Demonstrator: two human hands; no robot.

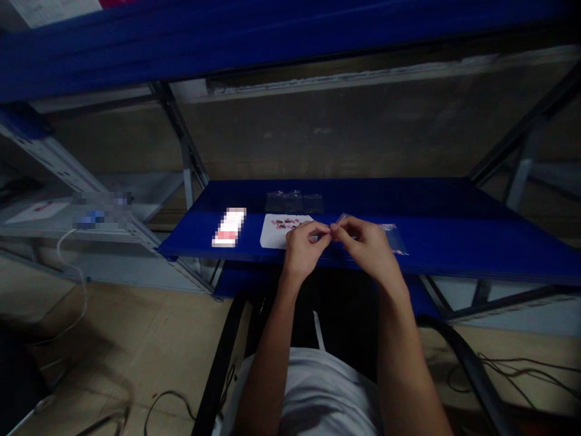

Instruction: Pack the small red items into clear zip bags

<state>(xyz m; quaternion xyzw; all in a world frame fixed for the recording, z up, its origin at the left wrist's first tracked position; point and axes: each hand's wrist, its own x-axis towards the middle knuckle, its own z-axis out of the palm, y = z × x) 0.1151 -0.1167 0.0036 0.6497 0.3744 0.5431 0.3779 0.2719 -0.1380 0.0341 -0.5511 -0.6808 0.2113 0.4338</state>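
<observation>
My left hand (305, 247) and my right hand (365, 242) meet fingertip to fingertip above the front of the blue shelf (454, 230). Both are closed in a pinch; whatever sits between the fingers is too small to name. A white sheet (272, 239) lies partly under my left hand, with small pink and dark red pieces (285, 223) scattered on it. Beside my right hand rest clear plastic zip bags (396, 239), partly hidden by it. A clear edge also shows just behind the right fingers.
More clear zip bags (284, 201) lie behind the sheet. To the left is a lit, pixelated phone screen (230, 227). An upper blue shelf (272, 36) spans overhead, and metal posts (186, 163) stand at the sides. Black chair armrests (227, 357) flank me; cables (508, 369) lie on the floor.
</observation>
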